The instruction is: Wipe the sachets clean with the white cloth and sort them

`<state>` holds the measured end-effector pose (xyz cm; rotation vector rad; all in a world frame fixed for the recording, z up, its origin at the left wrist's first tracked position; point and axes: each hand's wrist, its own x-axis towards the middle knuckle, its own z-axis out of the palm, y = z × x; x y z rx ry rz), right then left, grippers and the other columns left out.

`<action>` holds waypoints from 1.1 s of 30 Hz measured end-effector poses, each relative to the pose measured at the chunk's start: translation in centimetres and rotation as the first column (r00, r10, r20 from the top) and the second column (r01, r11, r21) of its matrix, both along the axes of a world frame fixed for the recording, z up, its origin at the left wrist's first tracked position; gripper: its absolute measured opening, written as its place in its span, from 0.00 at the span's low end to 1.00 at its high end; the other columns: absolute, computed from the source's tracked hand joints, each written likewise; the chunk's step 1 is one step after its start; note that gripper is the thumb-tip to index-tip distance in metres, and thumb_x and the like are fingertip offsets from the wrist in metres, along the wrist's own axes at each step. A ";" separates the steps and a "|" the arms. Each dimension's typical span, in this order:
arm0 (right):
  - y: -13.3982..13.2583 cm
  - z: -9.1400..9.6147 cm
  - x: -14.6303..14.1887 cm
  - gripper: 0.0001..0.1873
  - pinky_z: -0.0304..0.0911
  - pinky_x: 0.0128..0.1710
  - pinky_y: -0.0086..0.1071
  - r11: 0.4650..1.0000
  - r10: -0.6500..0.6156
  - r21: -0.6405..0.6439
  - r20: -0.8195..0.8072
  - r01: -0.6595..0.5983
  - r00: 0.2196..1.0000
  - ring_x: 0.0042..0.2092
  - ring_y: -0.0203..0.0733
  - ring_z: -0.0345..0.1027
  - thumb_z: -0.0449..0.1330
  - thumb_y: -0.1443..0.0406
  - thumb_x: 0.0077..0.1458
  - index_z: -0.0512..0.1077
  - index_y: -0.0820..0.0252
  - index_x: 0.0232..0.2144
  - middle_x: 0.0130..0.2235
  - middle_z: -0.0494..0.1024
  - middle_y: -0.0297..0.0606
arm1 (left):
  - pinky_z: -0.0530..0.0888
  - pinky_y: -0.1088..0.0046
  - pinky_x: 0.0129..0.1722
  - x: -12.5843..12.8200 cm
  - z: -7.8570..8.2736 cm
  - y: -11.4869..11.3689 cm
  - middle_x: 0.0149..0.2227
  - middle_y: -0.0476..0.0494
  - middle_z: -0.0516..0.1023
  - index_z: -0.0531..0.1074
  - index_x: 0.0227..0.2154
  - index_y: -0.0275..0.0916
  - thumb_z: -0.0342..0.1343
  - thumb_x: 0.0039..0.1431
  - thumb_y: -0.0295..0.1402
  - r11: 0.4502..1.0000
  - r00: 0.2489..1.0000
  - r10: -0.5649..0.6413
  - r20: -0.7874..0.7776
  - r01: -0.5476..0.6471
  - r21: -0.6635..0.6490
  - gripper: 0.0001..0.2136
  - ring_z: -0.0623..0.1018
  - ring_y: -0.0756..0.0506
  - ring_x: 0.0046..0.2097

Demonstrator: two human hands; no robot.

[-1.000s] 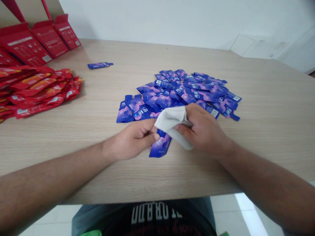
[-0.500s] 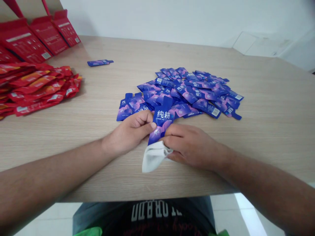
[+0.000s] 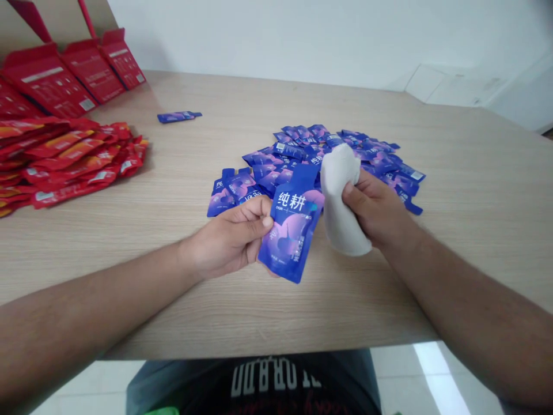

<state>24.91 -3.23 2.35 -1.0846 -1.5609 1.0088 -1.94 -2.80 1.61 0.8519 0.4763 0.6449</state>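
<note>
My left hand [image 3: 242, 233] pinches a blue and purple spouted pouch [image 3: 288, 230] by its left edge, with the printed front facing up and the spout pointing away from me. In my right hand [image 3: 380, 204] is a folded white cloth [image 3: 343, 202], gripped at its right side between thumb and fingers. The cloth is just right of the pouch, in front of the pile. Behind both hands lies a loose pile of similar blue pouches [image 3: 268, 173], partly hidden by the cloth and the held pouch.
One more blue pouch [image 3: 178, 117] lies alone toward the back left. A heap of red and orange packets [image 3: 82, 161] covers the table's left side. Behind it stand open red boxes [image 3: 93, 69]. A white wall [image 3: 280, 40] borders the wooden table [image 3: 207, 317] at the back.
My right hand has moved up and right with the cloth, away from the pouch's lower part. The pouch, still in my left hand, now shows its whole front.
</note>
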 end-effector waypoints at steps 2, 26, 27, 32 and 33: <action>-0.3 -0.4 -0.1 0.22 0.65 0.23 0.29 0.991 0.117 -0.065 -0.057 -0.120 0.992 0.26 0.36 0.69 0.65 0.45 0.59 0.72 0.53 0.45 0.33 0.78 0.31 | 0.83 0.67 0.29 0.0 0.2 0.1 0.32 0.46 0.78 0.66 0.38 0.40 0.61 0.64 0.33 0.993 0.995 -0.090 0.043 0.093 -0.071 0.08 0.83 0.45 0.31; -0.7 -0.4 -0.5 0.21 0.70 0.27 0.26 0.935 0.267 -0.250 0.032 -0.251 0.963 0.32 0.38 0.77 0.71 0.55 0.56 0.78 0.55 0.50 0.38 0.84 0.33 | 0.80 0.73 0.30 1.1 -1.4 -0.3 0.30 0.50 0.72 0.68 0.38 0.38 0.63 0.62 0.44 0.989 0.983 0.135 -0.128 -0.126 0.076 0.15 0.75 0.51 0.30; -0.7 -0.4 -0.5 0.20 0.71 0.27 0.27 0.941 0.252 -0.246 0.060 -0.230 0.966 0.32 0.38 0.77 0.70 0.55 0.56 0.78 0.55 0.49 0.38 0.84 0.34 | 0.79 0.74 0.30 1.1 -1.5 -0.3 0.30 0.51 0.72 0.67 0.37 0.38 0.65 0.61 0.43 0.982 0.973 0.159 -0.167 -0.139 0.124 0.15 0.74 0.52 0.29; -1.1 -0.4 -1.1 0.20 0.70 0.28 0.28 0.943 0.239 -0.259 0.095 -0.208 0.966 0.33 0.40 0.77 0.70 0.54 0.56 0.78 0.56 0.47 0.38 0.84 0.34 | 0.69 0.82 0.23 1.2 -1.8 -0.2 0.25 0.56 0.67 0.64 0.31 0.38 0.65 0.60 0.39 0.918 0.913 0.249 -0.324 -0.116 0.379 0.15 0.68 0.56 0.24; -1.2 -0.3 -1.2 0.21 0.70 0.28 0.28 0.941 0.243 -0.262 0.092 -0.212 0.966 0.33 0.40 0.76 0.70 0.54 0.55 0.78 0.56 0.47 0.38 0.83 0.34 | 0.68 0.83 0.23 1.2 -1.8 -0.2 0.24 0.56 0.66 0.63 0.30 0.38 0.64 0.61 0.38 0.907 0.905 0.259 -0.339 -0.107 0.407 0.15 0.67 0.56 0.23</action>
